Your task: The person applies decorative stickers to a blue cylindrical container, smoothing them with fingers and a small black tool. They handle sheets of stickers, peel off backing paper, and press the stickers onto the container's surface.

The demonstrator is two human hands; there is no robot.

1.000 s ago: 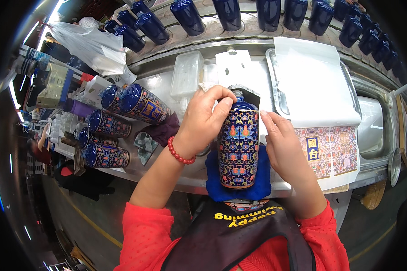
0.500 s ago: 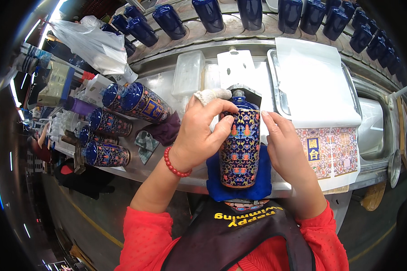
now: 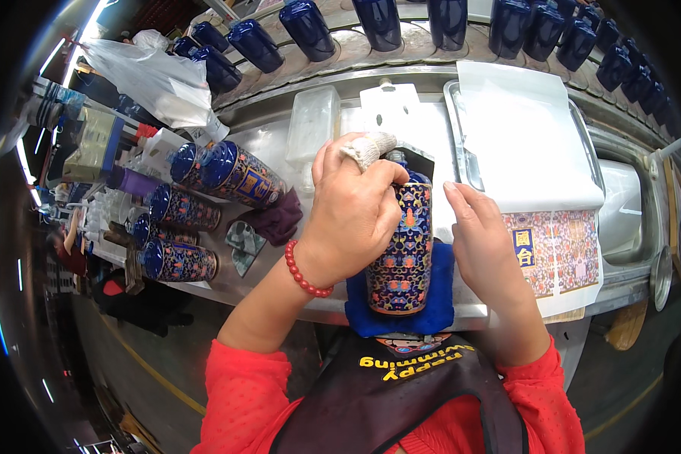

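Observation:
A dark blue bottle with a colourful floral pattern (image 3: pixel 401 261) lies tilted on a blue cloth (image 3: pixel 440 291) in front of me, its neck pointing away. My left hand (image 3: pixel 352 208), with a red bead bracelet on the wrist, is closed at the bottle's upper left side, fingers curled against the shoulder. A whitish knitted cover (image 3: pixel 368 149) sits on one of its fingers. My right hand (image 3: pixel 480 234) is just right of the bottle, apart from it, fingers stretched out and holding nothing visible.
Several patterned bottles (image 3: pixel 242 174) stand to the left beside a purple cloth (image 3: pixel 275 217). Printed floral sheets (image 3: pixel 575 257) lie at right, below a tray covered with white paper (image 3: pixel 518 136). A translucent box (image 3: pixel 314 125) stands behind. Plain blue bottles (image 3: pixel 376 23) line a conveyor at the back.
My left hand has shifted up and right, its fingers curling over the bottle's upper edge. My right hand has moved slightly away from the bottle. The conveyor bottles have moved right.

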